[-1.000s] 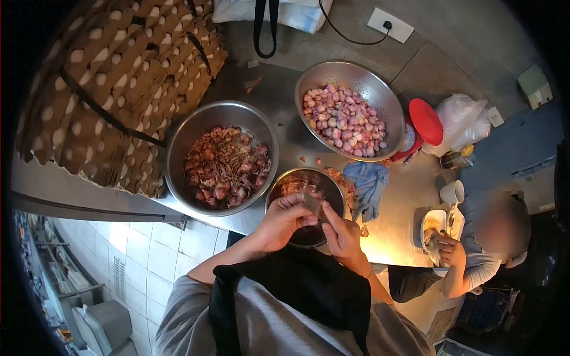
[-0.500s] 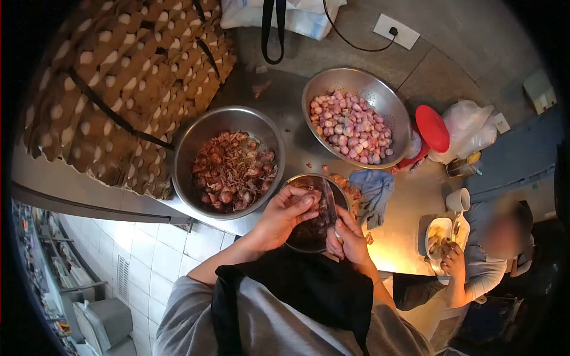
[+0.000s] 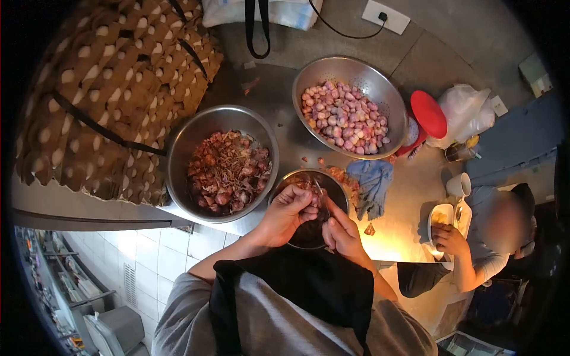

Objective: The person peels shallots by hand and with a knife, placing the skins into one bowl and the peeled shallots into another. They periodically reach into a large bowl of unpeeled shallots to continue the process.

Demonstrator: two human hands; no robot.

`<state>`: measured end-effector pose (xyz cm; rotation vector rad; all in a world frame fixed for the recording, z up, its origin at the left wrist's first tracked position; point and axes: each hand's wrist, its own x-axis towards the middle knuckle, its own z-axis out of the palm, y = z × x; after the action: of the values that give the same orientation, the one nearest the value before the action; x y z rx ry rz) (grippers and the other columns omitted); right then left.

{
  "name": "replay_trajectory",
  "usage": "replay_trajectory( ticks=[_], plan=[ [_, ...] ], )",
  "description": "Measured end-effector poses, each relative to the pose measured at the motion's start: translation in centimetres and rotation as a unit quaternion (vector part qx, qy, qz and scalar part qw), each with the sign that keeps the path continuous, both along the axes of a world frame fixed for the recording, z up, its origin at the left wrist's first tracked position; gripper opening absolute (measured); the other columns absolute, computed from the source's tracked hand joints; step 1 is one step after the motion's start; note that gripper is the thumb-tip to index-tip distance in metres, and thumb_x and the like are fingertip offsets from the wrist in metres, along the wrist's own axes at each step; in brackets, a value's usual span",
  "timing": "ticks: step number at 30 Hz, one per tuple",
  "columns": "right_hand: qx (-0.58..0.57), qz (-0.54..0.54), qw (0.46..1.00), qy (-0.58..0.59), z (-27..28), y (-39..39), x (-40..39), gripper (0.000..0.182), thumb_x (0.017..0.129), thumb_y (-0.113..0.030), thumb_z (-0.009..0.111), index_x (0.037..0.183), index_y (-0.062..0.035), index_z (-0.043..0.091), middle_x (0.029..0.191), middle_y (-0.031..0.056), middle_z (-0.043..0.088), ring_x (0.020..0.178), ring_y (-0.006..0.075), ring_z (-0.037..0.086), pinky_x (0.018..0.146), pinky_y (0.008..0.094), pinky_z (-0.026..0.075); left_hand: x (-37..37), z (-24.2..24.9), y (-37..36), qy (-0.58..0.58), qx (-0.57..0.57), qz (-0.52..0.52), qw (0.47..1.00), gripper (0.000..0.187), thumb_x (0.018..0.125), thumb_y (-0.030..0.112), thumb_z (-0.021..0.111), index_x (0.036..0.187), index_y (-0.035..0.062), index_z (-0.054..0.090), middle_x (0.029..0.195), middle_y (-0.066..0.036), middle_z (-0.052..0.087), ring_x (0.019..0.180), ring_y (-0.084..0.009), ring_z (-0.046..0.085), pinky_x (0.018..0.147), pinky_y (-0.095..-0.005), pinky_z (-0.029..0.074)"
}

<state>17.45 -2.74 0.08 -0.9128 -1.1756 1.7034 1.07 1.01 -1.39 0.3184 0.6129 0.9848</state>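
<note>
Colander on the steel counter, as I saw it over the head cam, held a heap of pale pink shallots. Lg steel bowl w/ brown-red, skin-on bulbs & stringy dry bits sat L of it. Sm bowl was under both hands; I made out reddish skins near its rim, rest too dark/hidden to tell. L hand was mostly closed, fingertips pinching a sm reddish bulb just above sm bowl. R hand was partly curled around a knife, blade up by the bulb; couldn't tell if touching. Blue glove lay beside loose skins, R of sm bowl. Far R, co-worker's hand reached into a white tray w/ yellowish food, near a white mug.
</note>
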Motion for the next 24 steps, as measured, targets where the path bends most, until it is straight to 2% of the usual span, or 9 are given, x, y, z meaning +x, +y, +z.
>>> replay_trajectory(
  ticks=[6, 12, 15, 19, 24],
  plan=[
    [0.017, -0.027, 0.999, -0.036, -0.8, 0.0, -0.2, 0.042, 0.092, -0.016, 0.039, 0.130, -0.0031, 0.030, 0.060, -0.0020, 0.038, 0.047, 0.0052, 0.034, 0.043, 0.0177, 0.028, 0.1, -0.6, 0.1, -0.007, 0.003, 0.005, 1.000, 0.006, 0.083, 0.014, 0.057, 0.081, 0.0097, 0.053, 0.082, -0.003, 0.060, 0.071, -0.0107, 0.057, 0.064, -0.0232, 0.049],
    [-0.001, -0.005, 1.000, 0.008, -0.8, 0.2, 0.3, 0.038, 0.091, -0.014, 0.041, 0.126, -0.0016, 0.035, 0.064, -0.0038, 0.038, 0.050, 0.0039, 0.033, 0.044, 0.0177, 0.026, 0.0, -0.3, 0.3, -0.009, 0.002, 0.009, 1.000, 0.005, 0.082, 0.013, 0.058, 0.082, 0.0093, 0.054, 0.081, -0.003, 0.060, 0.071, -0.0098, 0.057, 0.064, -0.0225, 0.049],
    [-0.010, -0.019, 0.999, -0.035, -0.5, 0.0, -0.2, 0.039, 0.092, -0.015, 0.040, 0.128, -0.0025, 0.034, 0.061, -0.0032, 0.037, 0.048, 0.0046, 0.033, 0.043, 0.0180, 0.027, -0.1, -0.7, 0.0, 0.002, 0.013, 0.006, 1.000, 0.005, 0.082, 0.013, 0.058, 0.082, 0.0093, 0.055, 0.081, -0.003, 0.060, 0.070, -0.0095, 0.057, 0.064, -0.0223, 0.048],
    [-0.016, -0.018, 0.999, -0.028, -0.5, 0.2, 0.0, 0.039, 0.092, -0.017, 0.039, 0.128, -0.0033, 0.033, 0.057, -0.0030, 0.036, 0.044, 0.0053, 0.033, 0.041, 0.0181, 0.027, -0.3, -0.4, 0.1, 0.004, 0.016, -0.016, 1.000, 0.005, 0.083, 0.014, 0.057, 0.085, 0.0093, 0.056, 0.083, -0.002, 0.060, 0.070, -0.0088, 0.057, 0.063, -0.0218, 0.048],
    [-0.045, -0.070, 0.996, -0.024, -0.9, 0.6, 0.9, 0.041, 0.092, -0.019, 0.039, 0.129, -0.0039, 0.033, 0.056, -0.0035, 0.036, 0.043, 0.0048, 0.033, 0.040, 0.0174, 0.027, -0.8, 1.7, 0.2, -0.002, -0.027, -0.058, 0.998, 0.012, 0.085, 0.016, 0.053, 0.095, 0.0091, 0.053, 0.088, -0.005, 0.058, 0.081, -0.0156, 0.059, 0.071, -0.0273, 0.051]
  ],
)
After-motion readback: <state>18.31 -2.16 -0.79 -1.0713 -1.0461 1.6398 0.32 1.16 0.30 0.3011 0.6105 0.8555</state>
